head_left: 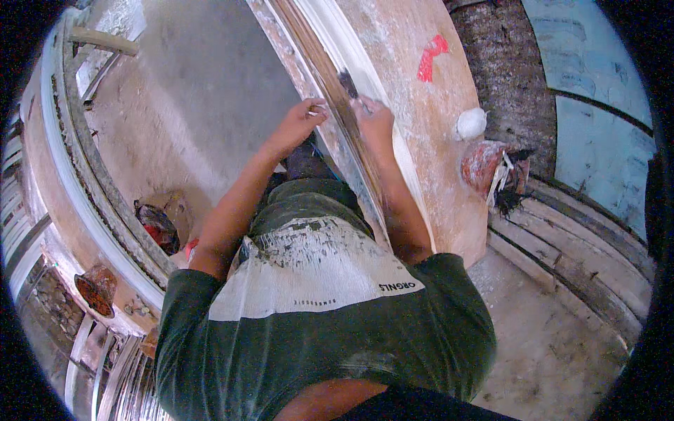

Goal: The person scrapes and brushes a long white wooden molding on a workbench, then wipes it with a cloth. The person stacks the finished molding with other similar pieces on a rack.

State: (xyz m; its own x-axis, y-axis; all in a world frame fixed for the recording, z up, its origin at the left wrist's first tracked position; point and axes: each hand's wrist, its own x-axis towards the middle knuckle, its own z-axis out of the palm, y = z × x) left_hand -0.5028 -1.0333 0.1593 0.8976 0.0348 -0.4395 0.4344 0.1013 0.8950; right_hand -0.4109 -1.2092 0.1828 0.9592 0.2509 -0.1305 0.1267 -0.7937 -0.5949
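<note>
My right hand (374, 118) is closed around a small brush with dark bristles (347, 83). The bristles rest over long, narrow brown and white strips (330, 77) lying along the near edge of a dusty workbench (421, 133). Just left of that edge is my left hand (303, 121), its fingers bent and pinched together. Whether anything is between those fingers is too small to make out. To the right of my right hand, a round white lump (471, 123) sits on the bench, beside a reddish pot (484, 167) with white and dark bristly things in it.
Another bench (63, 168) with long white strips curves along the left, bearing a brown bowl (96, 291). A dark bag (157, 226) with something red lies on the floor below. Stacked wooden boards (576, 245) and light blue panels (597, 140) stand at right.
</note>
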